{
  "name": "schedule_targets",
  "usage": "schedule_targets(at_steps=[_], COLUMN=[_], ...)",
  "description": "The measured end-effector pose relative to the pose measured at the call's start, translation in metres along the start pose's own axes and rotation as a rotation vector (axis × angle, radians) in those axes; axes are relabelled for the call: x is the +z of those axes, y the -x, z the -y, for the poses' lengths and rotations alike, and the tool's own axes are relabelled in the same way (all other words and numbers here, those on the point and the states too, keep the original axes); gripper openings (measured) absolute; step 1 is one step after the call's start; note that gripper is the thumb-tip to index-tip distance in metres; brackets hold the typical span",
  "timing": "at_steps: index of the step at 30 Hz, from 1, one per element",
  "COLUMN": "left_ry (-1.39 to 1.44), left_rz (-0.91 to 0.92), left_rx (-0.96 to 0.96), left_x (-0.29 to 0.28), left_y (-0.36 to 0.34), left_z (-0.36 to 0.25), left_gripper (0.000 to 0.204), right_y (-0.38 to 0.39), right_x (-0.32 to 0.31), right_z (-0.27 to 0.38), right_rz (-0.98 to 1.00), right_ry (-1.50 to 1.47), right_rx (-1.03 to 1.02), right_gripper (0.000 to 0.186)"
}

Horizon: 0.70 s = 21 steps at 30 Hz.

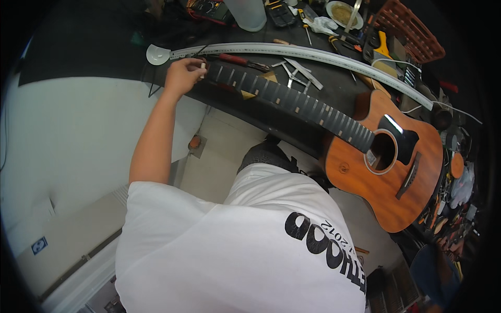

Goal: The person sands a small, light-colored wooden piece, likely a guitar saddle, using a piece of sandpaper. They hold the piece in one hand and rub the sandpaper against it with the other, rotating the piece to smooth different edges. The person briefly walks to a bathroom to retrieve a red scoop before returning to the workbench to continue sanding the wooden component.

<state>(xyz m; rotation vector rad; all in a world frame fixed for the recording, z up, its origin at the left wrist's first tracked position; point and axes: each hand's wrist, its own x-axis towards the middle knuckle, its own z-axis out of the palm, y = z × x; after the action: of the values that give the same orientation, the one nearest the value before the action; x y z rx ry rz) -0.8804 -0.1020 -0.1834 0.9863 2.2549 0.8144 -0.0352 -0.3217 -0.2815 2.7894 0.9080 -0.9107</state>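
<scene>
My left hand (pixel 182 78) is at the far end of the guitar's neck, its fingers pinched round a small cream-coloured piece (pixel 202 68). What that piece is, I cannot make out. An acoustic guitar (pixel 347 164) with an orange-brown body lies face up along the bench edge, no strings showing over its soundhole. Its dark fretboard (pixel 287 101) runs from the body at the right up to my hand. The headstock end is mostly hidden by the hand and the dark background. My right hand does not show.
Behind the neck lies a long pale metal ruler (pixel 292 49), with a small white dish (pixel 157 54) at its left end. Red-handled pliers (pixel 235 60) and a folding metal tool (pixel 297 74) sit between. Tools, a brown basket (pixel 409 31) and a plate (pixel 344 14) crowd the back.
</scene>
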Motion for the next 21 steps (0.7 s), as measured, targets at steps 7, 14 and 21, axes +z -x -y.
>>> schedule_targets(at_steps=[7,14,21], left_ry=[0.212,0.092,-0.233], left_rz=[0.235,0.327,0.445], left_rx=[0.031,0.065,0.309], left_x=[-0.008,-0.014,-0.041], left_y=[-0.024,-0.034,-0.028], left_z=[0.020,0.026,0.005], left_gripper=[0.032,0.039,0.079], right_y=[0.086,0.132,0.159], right_x=[0.027,0.043,0.049], right_z=[0.037,0.045,0.041], right_rz=[-0.015,-0.027,-0.040], right_ry=[-0.028,-0.025,-0.029], right_rx=[0.029,0.050,0.071], right_gripper=[0.039,0.039,0.039])
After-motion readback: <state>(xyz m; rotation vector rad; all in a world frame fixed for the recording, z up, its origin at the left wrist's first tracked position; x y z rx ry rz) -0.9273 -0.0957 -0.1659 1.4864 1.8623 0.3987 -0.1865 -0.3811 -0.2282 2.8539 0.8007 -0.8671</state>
